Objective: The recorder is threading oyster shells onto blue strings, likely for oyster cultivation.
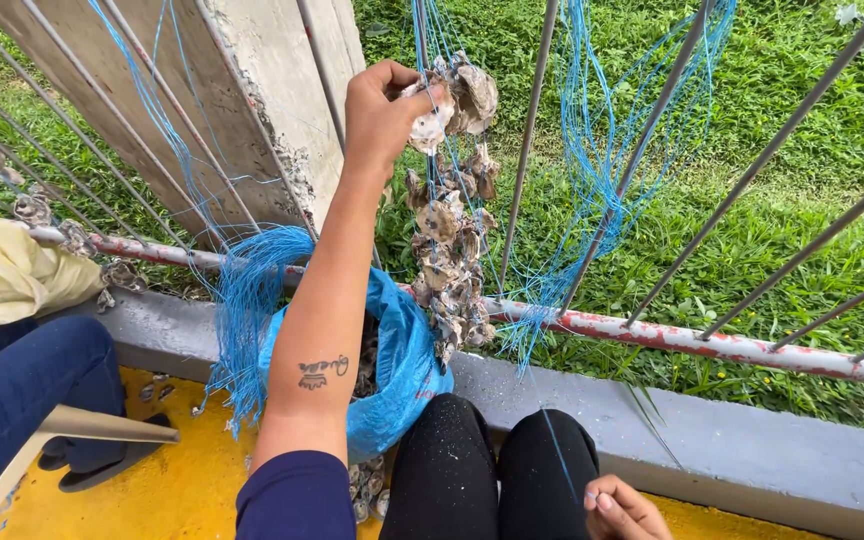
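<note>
Outdoors, grass (pixel 812 110) fills the ground behind a railing (pixel 712 345) of thin grey bars set on one red-and-white painted rail; roughly a dozen bars are in view. One concrete pillar (pixel 272 90) stands at upper left, behind the bars. One grey curb (pixel 752 450) runs under the rail, with yellow floor (pixel 172 490) on the near side. One other person sits at left: a leg in blue trousers (pixel 22 390) and a pale yellow cloth (pixel 7 275) show. One blue mesh bag (pixel 407 365) sits between the curb and the wearer's two black-clad knees (pixel 497 470), open at the top with shells inside. Two bunches of blue cord: one (pixel 247 300) draped over the rail at left, one (pixel 622 150) hanging among the bars at right. One string of oyster shells (pixel 452 220) hangs in front of the bars, too many shells to count. Left hand (pixel 382 115) is raised, fingers grasping the top shells of that string. Right hand (pixel 617 510), at bottom edge, pinches one blue line (pixel 557 450). A few loose shells (pixel 364 490) lie on the floor.
</note>
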